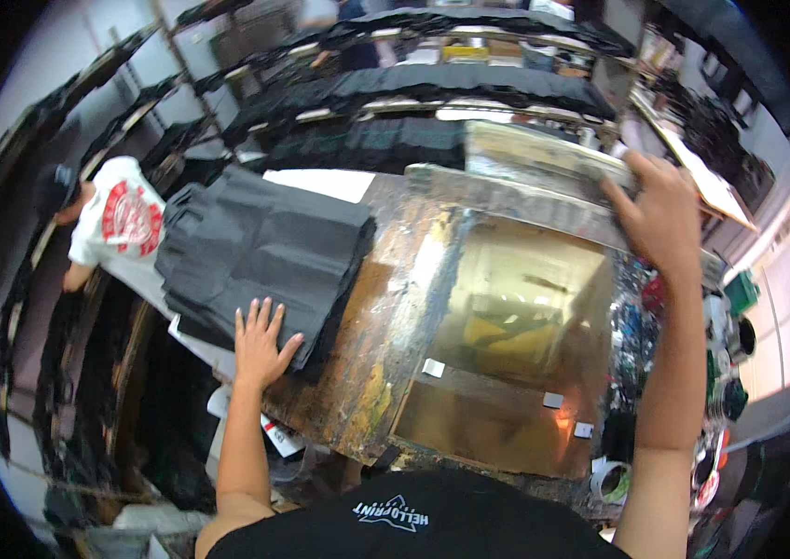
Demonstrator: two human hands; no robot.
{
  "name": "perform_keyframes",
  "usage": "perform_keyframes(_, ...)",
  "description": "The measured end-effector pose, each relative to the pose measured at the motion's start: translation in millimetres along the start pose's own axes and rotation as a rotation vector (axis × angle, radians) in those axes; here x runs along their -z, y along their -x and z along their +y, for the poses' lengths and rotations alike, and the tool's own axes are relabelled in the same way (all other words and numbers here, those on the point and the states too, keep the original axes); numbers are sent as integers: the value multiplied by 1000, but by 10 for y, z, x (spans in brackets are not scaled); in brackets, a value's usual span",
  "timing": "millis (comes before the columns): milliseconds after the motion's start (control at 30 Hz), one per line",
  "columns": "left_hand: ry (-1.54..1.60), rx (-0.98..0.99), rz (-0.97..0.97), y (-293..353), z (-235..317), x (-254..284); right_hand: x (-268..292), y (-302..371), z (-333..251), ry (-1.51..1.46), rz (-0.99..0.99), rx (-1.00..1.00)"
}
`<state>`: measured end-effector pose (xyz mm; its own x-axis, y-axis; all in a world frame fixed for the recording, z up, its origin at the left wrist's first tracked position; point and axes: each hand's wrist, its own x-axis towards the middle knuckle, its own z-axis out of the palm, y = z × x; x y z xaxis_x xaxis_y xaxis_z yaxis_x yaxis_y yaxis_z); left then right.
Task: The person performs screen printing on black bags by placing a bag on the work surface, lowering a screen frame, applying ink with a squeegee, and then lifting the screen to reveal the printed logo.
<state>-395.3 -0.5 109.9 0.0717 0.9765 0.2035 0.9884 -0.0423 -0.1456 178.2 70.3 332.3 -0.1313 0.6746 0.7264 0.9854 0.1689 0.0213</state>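
Observation:
My left hand (262,347) lies flat with fingers spread on the near edge of a stack of dark grey fabric pieces (269,238), which look like bags with gathered ends. On the right, my right hand (660,207) grips the right end of a raised, paint-stained wooden frame (539,156), apparently a printing screen seen nearly edge-on. Its underside and mesh are hidden. In front of the frame a glossy brownish plate (507,317) lies on the worn work table (348,373). Small white tabs (433,368) sit on the plate, three in all.
A person in a white shirt (129,214) and dark cap stands at the left. Racks draped with dark cloth pieces (469,84) curve around the back and left. Cans and jars (728,396) crowd the table's right side, and a tape roll (610,482) lies near my body.

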Motion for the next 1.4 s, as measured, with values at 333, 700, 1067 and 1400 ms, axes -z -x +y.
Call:
perform_keyframes(333,124,107,-45,40,105,308,33,27,79,22,-106,1)
perform_keyframes(700,153,195,65,80,-1,-70,103,-13,85,-14,-154,-10)
perform_keyframes(1067,264,-132,255,-579,369,1262,-61,-311,274,-9,-42,37)
perform_keyframes(1400,379,-459,-62,-437,3075,253,-71,-437,284,-3,-60,9)
